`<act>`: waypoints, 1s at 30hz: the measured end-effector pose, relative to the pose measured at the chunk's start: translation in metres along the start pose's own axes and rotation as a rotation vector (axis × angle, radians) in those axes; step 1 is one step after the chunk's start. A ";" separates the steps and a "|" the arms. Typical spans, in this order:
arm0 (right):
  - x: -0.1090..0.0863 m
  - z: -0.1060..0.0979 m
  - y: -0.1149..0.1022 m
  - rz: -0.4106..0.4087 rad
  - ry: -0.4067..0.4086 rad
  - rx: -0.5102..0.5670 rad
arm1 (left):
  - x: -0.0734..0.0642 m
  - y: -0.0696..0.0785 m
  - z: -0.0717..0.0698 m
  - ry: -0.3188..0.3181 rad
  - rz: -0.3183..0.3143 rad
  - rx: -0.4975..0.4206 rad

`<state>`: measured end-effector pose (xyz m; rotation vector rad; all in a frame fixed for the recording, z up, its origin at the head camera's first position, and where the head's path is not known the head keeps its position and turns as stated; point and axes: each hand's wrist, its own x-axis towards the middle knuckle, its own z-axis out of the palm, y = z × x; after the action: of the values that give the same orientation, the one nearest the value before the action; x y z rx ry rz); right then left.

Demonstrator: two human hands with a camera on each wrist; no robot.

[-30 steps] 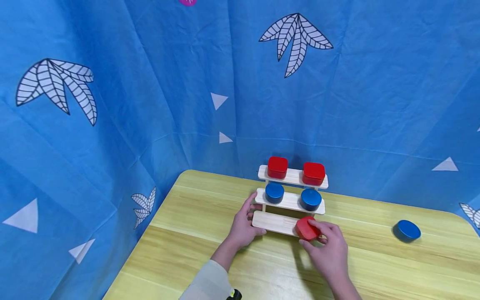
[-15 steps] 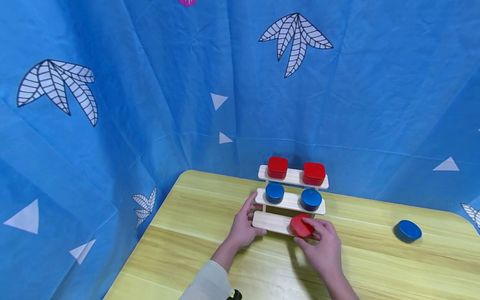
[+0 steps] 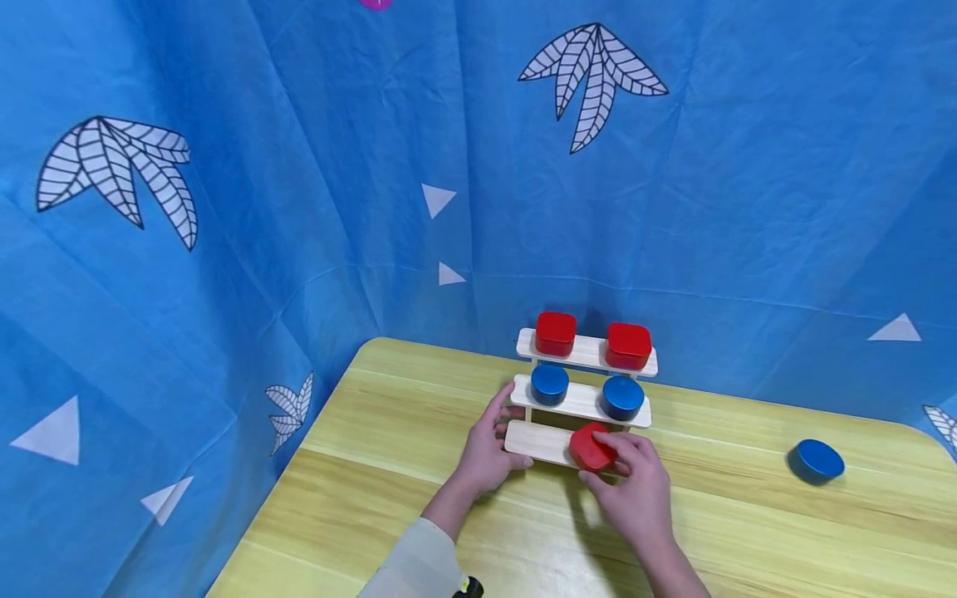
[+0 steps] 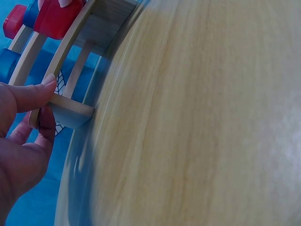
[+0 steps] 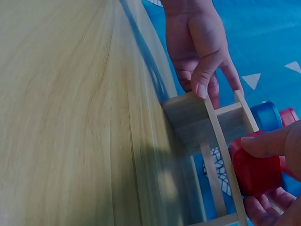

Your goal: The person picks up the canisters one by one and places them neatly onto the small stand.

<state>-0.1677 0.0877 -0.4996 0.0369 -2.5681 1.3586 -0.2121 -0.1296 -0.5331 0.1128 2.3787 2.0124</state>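
Observation:
A small three-tier wooden shelf (image 3: pixel 538 442) stands at the back of the table. My left hand (image 3: pixel 484 453) grips the left end of its lowest board, thumb over the front edge and fingers beneath, as the left wrist view (image 4: pixel 28 141) shows. With thumb and fingers, my right hand (image 3: pixel 639 494) holds a red rounded-square tin (image 3: pixel 591 447) at the lowest board, right of its middle. In the right wrist view the red tin (image 5: pixel 256 169) touches or nearly touches that board. Two blue round tins (image 3: pixel 549 384) sit on the middle board. Two red square tins (image 3: pixel 556 334) sit on the top one.
Another blue round tin (image 3: pixel 816 462) rests on the wooden table (image 3: pixel 374 448) to the right. A blue patterned curtain (image 3: pixel 359 166) hangs behind and left of the table. A small black object (image 3: pixel 469 588) shows at the left sleeve.
My right hand has slid left with the red tin, from the lowest board's right end toward its middle. The left hand keeps its grip on the shelf.

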 end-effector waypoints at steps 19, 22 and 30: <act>0.005 0.012 -0.005 -0.032 -0.045 0.038 | 0.002 -0.001 -0.001 -0.002 0.014 0.004; 0.006 0.014 -0.007 -0.024 -0.063 0.040 | 0.002 0.000 -0.001 -0.003 0.008 0.005; 0.006 0.019 -0.009 -0.069 -0.070 0.047 | 0.001 0.000 -0.002 -0.007 0.007 0.006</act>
<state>-0.1757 0.0679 -0.5015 0.1825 -2.5657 1.4167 -0.2128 -0.1315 -0.5331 0.1276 2.3835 2.0048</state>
